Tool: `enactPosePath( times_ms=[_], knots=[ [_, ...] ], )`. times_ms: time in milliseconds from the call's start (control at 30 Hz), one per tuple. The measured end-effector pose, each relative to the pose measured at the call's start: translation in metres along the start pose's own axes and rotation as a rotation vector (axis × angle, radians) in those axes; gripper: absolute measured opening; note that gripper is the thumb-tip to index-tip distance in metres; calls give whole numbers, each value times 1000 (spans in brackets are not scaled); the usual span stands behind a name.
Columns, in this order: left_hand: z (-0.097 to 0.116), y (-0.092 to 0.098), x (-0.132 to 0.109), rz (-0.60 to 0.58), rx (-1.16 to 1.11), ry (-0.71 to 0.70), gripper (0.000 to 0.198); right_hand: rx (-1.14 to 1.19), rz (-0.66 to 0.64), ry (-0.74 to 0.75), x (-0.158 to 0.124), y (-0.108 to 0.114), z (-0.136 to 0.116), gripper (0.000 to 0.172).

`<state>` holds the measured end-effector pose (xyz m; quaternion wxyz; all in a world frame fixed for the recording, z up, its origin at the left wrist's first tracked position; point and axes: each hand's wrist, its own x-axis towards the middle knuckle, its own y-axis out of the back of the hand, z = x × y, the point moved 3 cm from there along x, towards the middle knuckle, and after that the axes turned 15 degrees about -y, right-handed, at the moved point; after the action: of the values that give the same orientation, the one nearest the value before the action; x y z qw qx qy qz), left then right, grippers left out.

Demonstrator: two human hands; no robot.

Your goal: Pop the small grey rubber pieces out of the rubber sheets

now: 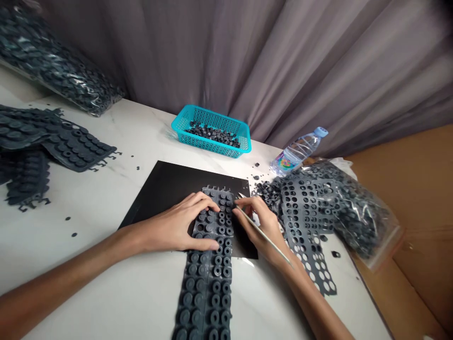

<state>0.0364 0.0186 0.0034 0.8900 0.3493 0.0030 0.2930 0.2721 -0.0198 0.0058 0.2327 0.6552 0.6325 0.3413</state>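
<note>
A long dark rubber strip with rows of round raised parts runs from the bottom edge up onto a black mat. My left hand lies across the strip, thumb and fingers spread apart and pressing on it. At the strip's right edge, near its top end, my right hand grips a thin pale tool like a pen or tweezers. The tool's tip is close to the strip's upper right corner. Whether the tip touches a part is too small to tell.
Behind the mat stands a turquoise basket of small dark parts. A water bottle, punched sheets and a clear bag are at the right. More strips and a full bag lie at the left.
</note>
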Motion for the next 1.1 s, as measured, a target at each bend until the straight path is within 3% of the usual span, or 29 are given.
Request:
enactPosePath(
  times_ms=[133,233,833,1100],
  knots=[
    [-8,-3,4,119,64,2,33,45,-119,32,-1,-7,-7,10],
    [-13,-8,7,131,154,-39,27,59,-162,11,0,-6,-5,10],
    [-13,-12,10,164,192,-64,37,-126,-85,67,2,-12,-8,22],
    [-16,-15,11,165,211,-60,38,-368,-52,226,3,-18,-9,27]
  ],
)
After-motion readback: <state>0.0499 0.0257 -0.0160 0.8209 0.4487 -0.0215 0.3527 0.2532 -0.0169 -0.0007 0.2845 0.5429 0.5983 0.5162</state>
